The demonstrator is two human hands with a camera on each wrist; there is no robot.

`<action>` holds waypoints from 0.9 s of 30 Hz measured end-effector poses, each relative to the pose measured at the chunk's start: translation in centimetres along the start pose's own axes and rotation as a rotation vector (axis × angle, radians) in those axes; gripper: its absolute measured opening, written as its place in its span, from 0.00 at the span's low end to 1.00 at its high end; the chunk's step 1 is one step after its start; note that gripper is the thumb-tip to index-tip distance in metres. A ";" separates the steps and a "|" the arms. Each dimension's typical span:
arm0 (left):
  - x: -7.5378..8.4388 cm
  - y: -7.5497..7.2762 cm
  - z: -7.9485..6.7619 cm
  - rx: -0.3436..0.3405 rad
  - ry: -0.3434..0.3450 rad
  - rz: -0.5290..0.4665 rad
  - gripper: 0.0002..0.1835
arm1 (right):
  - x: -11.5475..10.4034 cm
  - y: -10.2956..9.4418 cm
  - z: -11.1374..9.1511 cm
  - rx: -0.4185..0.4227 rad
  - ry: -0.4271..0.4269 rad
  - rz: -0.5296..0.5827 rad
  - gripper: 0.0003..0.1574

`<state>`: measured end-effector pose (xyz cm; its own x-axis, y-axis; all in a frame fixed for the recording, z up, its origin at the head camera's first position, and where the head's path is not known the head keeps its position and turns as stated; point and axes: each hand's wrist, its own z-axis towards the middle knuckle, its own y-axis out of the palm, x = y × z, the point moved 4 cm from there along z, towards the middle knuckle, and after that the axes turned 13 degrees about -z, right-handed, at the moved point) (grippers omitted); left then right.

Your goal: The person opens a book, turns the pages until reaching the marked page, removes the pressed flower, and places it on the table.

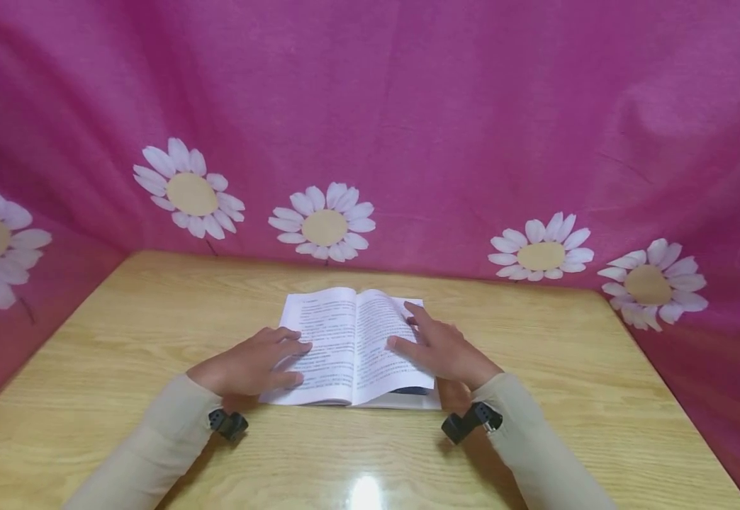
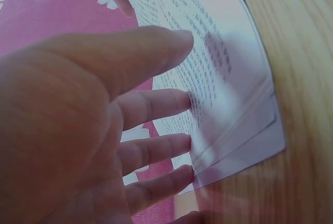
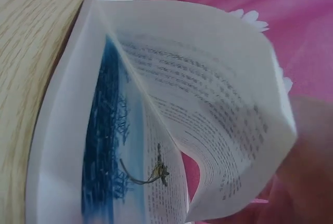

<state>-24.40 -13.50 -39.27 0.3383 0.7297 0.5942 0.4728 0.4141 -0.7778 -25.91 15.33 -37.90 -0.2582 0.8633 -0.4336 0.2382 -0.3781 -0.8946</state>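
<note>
An open book [image 1: 328, 340] with printed pages lies on the table. On its left page rests my left hand [image 1: 255, 361], fingers spread, the fingertips [image 2: 182, 99] touching the paper. My right hand [image 1: 443, 347] holds a right-hand page [image 3: 234, 78] by its outer side, with the thumb on the printed face. That page is raised and curls over in the right wrist view. Under it shows a dark blue picture [image 3: 101, 130] with a pale blue strip, and a small yellowish-brown dried sprig [image 3: 158, 172] beside printed text. Part of my right hand's fingers is hidden behind the page.
The light wooden table [image 1: 153, 312] extends around the book on all sides. Behind it and at both sides hangs a pink cloth [image 1: 408, 142] with large white daisies. A black strap device sits on each wrist.
</note>
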 end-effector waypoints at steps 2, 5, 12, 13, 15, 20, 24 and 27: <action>-0.1 0.0 0.0 -0.001 -0.010 -0.002 0.32 | -0.2 -0.1 0.0 0.004 -0.006 0.031 0.52; -0.1 -0.1 0.0 0.001 -0.005 0.001 0.32 | -0.4 -0.3 0.0 0.004 -0.011 0.073 0.47; 0.0 0.0 -0.2 -0.004 0.005 -0.033 0.33 | -0.2 -0.5 -0.3 -0.016 0.061 0.172 0.42; 0.0 0.0 -0.2 -0.008 0.001 -0.036 0.33 | -0.2 -0.5 -0.3 -0.018 0.069 0.185 0.40; 0.1 0.1 -0.3 -0.012 -0.016 -0.031 0.33 | -0.2 -0.6 -0.3 -0.016 0.072 0.218 0.37; 0.3 -0.1 -0.4 -0.003 -0.024 -0.016 0.32 | -0.3 -1.1 -0.2 0.019 0.021 0.292 0.31; 0.4 -0.2 -0.3 0.000 -0.003 -0.016 0.32 | -0.5 -1.2 -0.1 0.008 -0.014 0.353 0.30; 0.4 -0.1 -0.3 0.003 0.018 -0.023 0.32 | -0.6 -1.4 -0.2 0.013 -0.046 0.329 0.34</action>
<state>-24.03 -13.38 -38.88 0.3418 0.7101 0.6155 0.4784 0.4323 -0.7644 -25.89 15.35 -36.36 -0.2112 0.6786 -0.7035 0.3041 -0.6384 -0.7071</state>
